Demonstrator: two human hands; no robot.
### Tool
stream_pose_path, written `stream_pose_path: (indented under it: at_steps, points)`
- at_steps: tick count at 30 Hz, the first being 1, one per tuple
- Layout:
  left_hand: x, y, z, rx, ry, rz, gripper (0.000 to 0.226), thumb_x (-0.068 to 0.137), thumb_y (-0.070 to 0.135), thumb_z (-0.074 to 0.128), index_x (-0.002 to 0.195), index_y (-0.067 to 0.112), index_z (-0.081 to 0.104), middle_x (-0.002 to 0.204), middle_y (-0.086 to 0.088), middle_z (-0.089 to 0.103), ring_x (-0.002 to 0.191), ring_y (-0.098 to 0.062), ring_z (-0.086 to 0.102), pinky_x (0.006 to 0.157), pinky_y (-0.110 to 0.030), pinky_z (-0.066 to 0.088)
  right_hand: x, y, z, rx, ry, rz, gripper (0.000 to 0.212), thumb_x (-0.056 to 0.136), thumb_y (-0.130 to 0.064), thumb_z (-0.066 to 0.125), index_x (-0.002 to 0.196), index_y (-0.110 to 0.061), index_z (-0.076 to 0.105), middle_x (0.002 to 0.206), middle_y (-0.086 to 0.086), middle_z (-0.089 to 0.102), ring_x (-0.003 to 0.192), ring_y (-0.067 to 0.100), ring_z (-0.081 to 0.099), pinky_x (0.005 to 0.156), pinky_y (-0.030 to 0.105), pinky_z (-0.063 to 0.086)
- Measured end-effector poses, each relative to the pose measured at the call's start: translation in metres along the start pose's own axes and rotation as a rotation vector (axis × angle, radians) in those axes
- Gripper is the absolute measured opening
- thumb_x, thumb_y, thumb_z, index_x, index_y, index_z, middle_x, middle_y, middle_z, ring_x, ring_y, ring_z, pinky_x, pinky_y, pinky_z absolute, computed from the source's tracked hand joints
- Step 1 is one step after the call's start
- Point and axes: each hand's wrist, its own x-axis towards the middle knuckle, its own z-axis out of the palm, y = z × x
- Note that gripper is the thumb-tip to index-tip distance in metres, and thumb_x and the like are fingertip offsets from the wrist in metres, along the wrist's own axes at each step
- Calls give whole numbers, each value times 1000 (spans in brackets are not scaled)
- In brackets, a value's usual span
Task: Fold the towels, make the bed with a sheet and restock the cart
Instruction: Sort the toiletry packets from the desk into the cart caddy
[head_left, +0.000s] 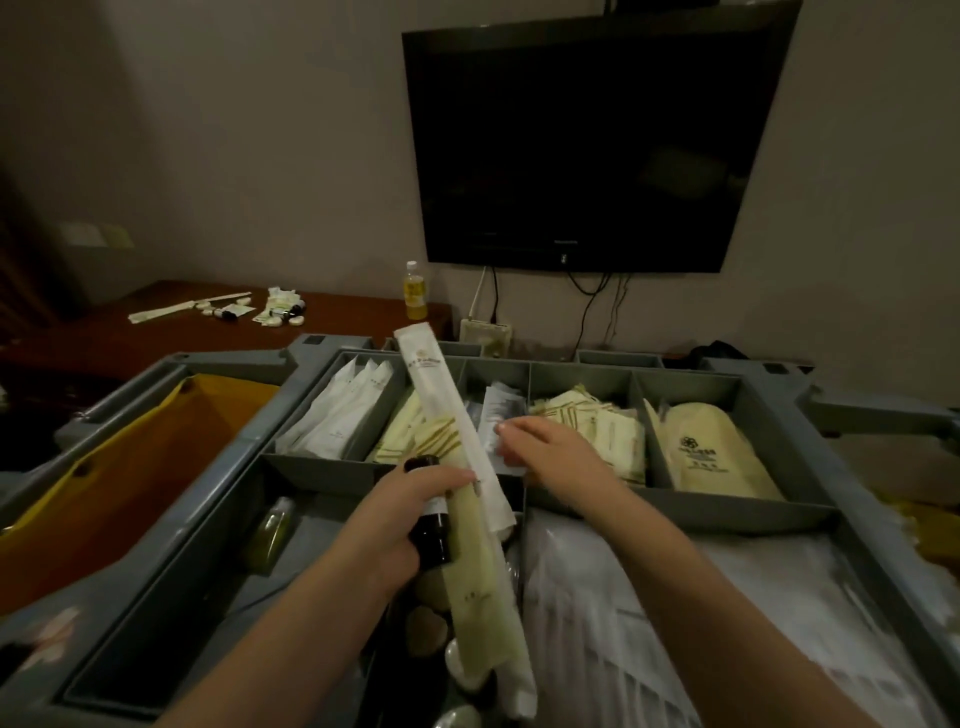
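Observation:
The grey housekeeping cart (291, 379) fills the lower view, its top tray split into compartments of packets. My left hand (410, 509) grips a dark brown bottle (431, 540) together with long white and cream amenity packets (441, 395) that stick up over the tray. My right hand (550, 457) reaches into a middle compartment and touches white paper packets (501, 415) there; how its fingers lie on them is hard to tell. Cream packets (597, 421) and cream bags (701, 452) fill the compartments to the right.
A yellow bag (135, 467) hangs in the cart's left side. White plastic-wrapped items (675, 613) lie in the near right bin. Behind stands a brown desk (337, 317) with scattered toiletries (270, 309) and a yellow drink bottle (414, 291). A black TV (587, 140) hangs on the wall.

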Motion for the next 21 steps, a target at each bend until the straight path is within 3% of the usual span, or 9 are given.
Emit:
stream_pose_path:
  at_steps: [4,8,14,18,21]
  points:
    - [1,-1,-1,69,-78,37,33,83,3,62,116,7,62,102,-21,68,82,-32,67,65,-39,56,-4,-21,18,77,-89,-71,31,97,-32,49,103,-7,67,101,16,67,92,28,64,86,45,50]
    - [0,-3,-13,75,-42,54,32,84,4,62,115,10,62,96,-19,68,84,-32,66,69,-41,55,0,-26,30,161,-92,-21,21,95,-28,55,106,-15,66,100,4,69,93,18,66,85,36,54]
    - [-6,0,-32,108,-92,23,24,83,3,63,103,15,64,89,-15,66,82,-31,64,74,-42,54,14,-41,47,248,-54,49,17,94,-31,56,92,-18,67,96,5,68,90,18,65,82,34,54]
    - [-1,8,-50,93,-66,23,20,81,4,64,99,13,64,84,-13,66,74,-28,65,64,-38,56,34,-53,63,157,23,44,22,93,-29,58,78,-15,64,78,5,60,72,17,55,68,32,45]
    - [9,20,-72,20,-19,-15,16,80,5,64,96,7,65,74,-10,68,62,-23,66,56,-33,56,56,-64,70,289,133,111,25,95,-25,55,75,-11,61,76,10,59,69,22,56,69,37,48]
